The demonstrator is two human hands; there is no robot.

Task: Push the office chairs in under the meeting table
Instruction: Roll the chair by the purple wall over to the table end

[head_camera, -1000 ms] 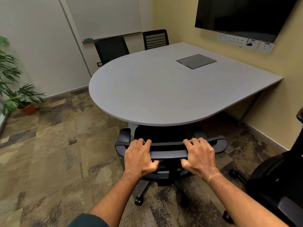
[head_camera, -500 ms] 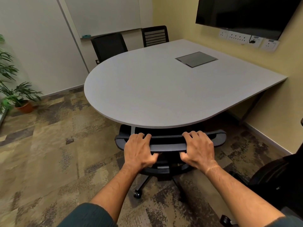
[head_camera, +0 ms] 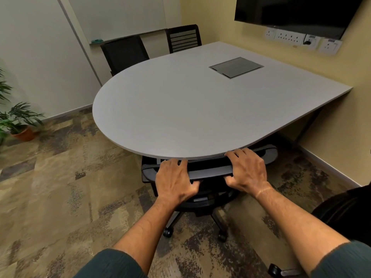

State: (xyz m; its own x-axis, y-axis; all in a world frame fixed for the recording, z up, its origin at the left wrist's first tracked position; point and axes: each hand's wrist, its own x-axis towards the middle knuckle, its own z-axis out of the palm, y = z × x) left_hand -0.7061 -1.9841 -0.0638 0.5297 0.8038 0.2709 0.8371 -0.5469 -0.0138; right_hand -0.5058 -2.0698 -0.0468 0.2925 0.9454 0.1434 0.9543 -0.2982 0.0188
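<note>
Since a second ago the chair [head_camera: 210, 171] has rolled forward: seat now fully under the meeting table [head_camera: 180, 109], the backrest's top rail almost at the table's curved front edge, where earlier there was a clear gap. Head view, the only one: left hand [head_camera: 174, 179] and right hand [head_camera: 248, 170] both grip the top rail, fingers curled over the top, thumbs hooked under its near side. Hands are spread apart on the rail, probably so the push goes in straight and the castors don't let the chair swivel. Right fingertips sit just at the table edge, left ones just short of it, so room to push is nearly gone; I'd judge this chair is about home, and further travel risks pinching knuckles between rail and tabletop. Right end of the rail sticks out past the table curve, still clear of the table leg [head_camera: 307, 125] by the wall. Two more chairs at the far side, the solid-back one [head_camera: 124, 52] and the slatted one [head_camera: 183, 39], stand close to the table; how far under, can't tell. Another dark chair [head_camera: 347, 205] is at the right frame edge, well out from the table, likely next. Carpet on the left is open for stepping round
</note>
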